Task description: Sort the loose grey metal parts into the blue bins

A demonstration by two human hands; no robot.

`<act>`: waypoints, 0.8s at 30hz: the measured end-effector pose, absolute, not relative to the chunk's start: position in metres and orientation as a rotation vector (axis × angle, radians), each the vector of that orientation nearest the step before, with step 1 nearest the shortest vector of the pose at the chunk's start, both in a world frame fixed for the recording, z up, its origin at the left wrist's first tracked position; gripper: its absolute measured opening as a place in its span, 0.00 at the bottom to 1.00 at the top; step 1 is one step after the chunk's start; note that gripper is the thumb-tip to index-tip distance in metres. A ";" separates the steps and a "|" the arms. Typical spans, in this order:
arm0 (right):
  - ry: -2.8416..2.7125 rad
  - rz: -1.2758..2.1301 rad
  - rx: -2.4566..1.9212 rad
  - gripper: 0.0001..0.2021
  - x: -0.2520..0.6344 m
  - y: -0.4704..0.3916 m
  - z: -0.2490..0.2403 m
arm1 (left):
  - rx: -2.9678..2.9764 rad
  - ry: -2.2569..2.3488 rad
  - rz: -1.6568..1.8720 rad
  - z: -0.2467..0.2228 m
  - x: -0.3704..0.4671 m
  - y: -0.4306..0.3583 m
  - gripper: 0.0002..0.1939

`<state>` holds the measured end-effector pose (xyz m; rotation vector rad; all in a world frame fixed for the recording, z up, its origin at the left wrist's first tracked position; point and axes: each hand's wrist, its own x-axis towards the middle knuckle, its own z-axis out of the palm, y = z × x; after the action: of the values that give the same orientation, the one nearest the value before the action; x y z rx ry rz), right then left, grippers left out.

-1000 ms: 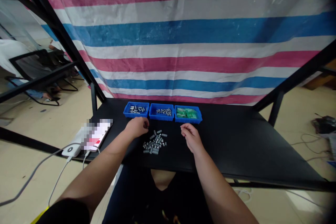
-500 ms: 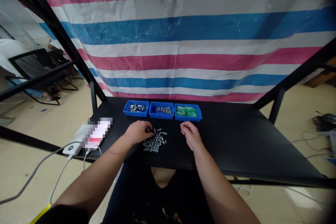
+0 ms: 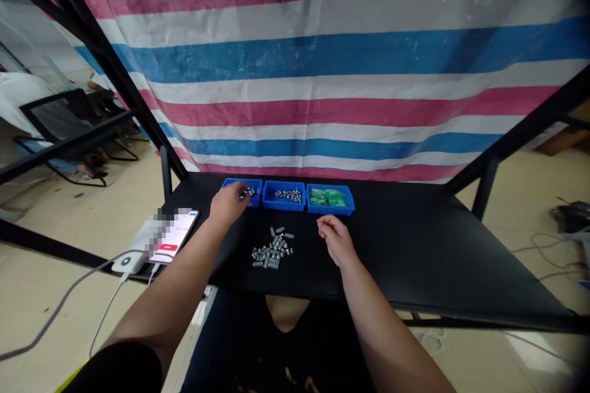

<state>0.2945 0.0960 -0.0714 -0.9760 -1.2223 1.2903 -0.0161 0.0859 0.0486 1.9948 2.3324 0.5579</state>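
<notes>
My left hand [image 3: 227, 202] is over the left blue bin [image 3: 256, 201], which holds small silvery metal pieces. Its fingers bend down into the bin, pinched together, and the tips are partly hidden, so what they grip does not show. Closer to me, a loose pile of grey metal cylinders and small screws [image 3: 273, 250] lies on the black table [image 3: 391, 245]. My right hand [image 3: 336, 237] hovers or rests to the right of the pile, below the right blue bin [image 3: 330, 211]. Thumb and fingers are pressed together there; anything between them is too small to make out.
Small metal screws [image 3: 288, 195] fill the middle blue bin [image 3: 283, 206]. Green packets [image 3: 328, 197] lie in the right one. A phone [image 3: 177, 236] and a white power bank [image 3: 130, 260] with cables are at the table's left edge. A striped sheet [image 3: 313, 98] hangs behind.
My left hand has left the pile and moved up and left to the left blue bin. My right hand has stayed almost in place.
</notes>
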 end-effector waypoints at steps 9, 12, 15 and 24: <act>-1.221 1.279 -0.997 0.08 0.294 0.097 -0.072 | 2.222 1.981 0.415 0.019 -0.003 0.056 0.11; -1.219 1.296 -0.990 0.08 0.295 0.096 -0.071 | 2.149 2.202 0.315 0.011 -0.013 0.047 0.16; -1.215 1.296 -0.985 0.07 0.295 0.097 -0.071 | 2.015 2.480 0.310 0.003 -0.032 0.046 0.22; -1.217 1.300 -0.977 0.06 0.294 0.095 -0.069 | 1.985 2.418 0.118 -0.011 -0.056 0.046 0.17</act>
<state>0.2937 0.0955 -0.0686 -0.9771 -1.2175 1.2998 -0.0557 0.0464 -0.0112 1.9849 2.4177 0.1177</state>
